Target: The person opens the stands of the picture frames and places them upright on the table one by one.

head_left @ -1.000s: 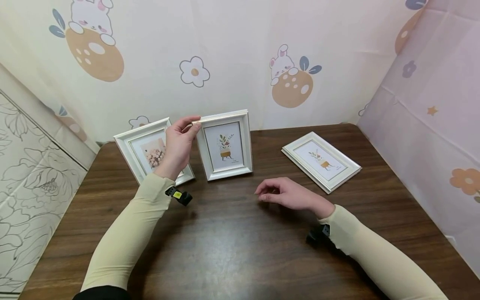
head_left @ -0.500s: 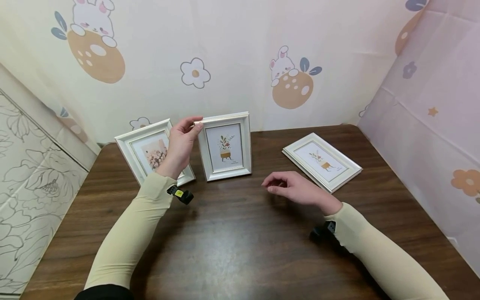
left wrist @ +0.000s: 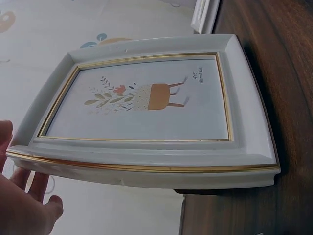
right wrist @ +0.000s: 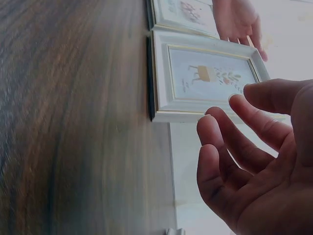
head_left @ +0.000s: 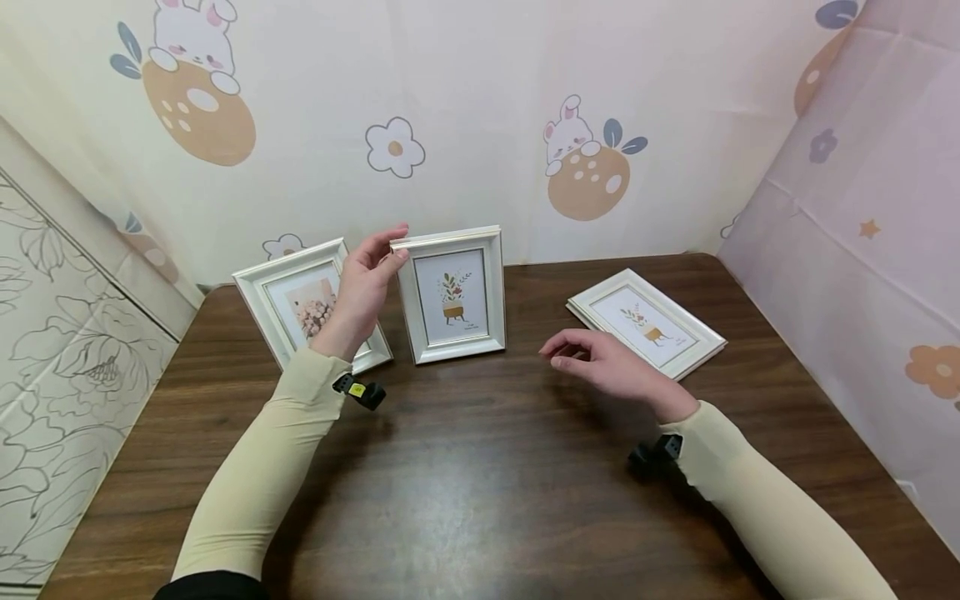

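Observation:
In the head view three white picture frames lie or stand on the dark wooden table. My left hand (head_left: 358,296) pinches the top left corner of the middle frame (head_left: 452,296), which stands upright with a plant-pot picture. Its thumb rests on the front edge, and the left wrist view shows fingers (left wrist: 38,186) beside the frame's edge. Partly behind that hand leans the left frame (head_left: 296,292), with a flower photo. My right hand (head_left: 611,362) hovers over the table, fingers loosely curled and holding nothing. Just beyond it the third frame (head_left: 637,321) lies flat, face up.
The dark wooden table (head_left: 465,483) runs back to a wall covering with rabbit and flower prints (head_left: 480,125). A pale purple side covering (head_left: 847,275) borders the right. Black wrist cameras sit at both sleeves.
My right hand has moved right and farther back, close to the flat frame. My left hand stays at the middle frame's corner, its forefinger raised slightly. The frames stay in place.

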